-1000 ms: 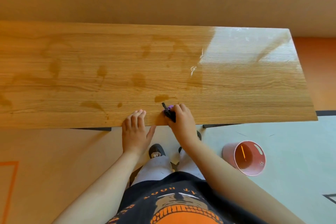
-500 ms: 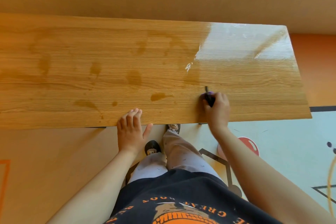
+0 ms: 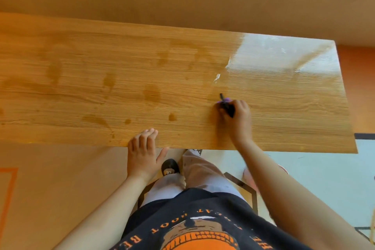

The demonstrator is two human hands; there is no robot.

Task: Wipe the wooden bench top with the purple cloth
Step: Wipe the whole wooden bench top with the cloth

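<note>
Cloth (image 3: 225, 100), purple, apparently bunched for pressure inside curled right hand (image 3: 238, 116), four o'clock on wooden bench top (image 3: 101, 63); left hand (image 3: 142, 149), fingers flat together, steadies six o'clock edge.

Small purple cloth (image 3: 225, 100) on blotch-stained wooden bench top (image 3: 101, 63)

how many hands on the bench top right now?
2. Left hand rests flat on the bench top's near edge; right hand, further in, grips the purple cloth.
</note>
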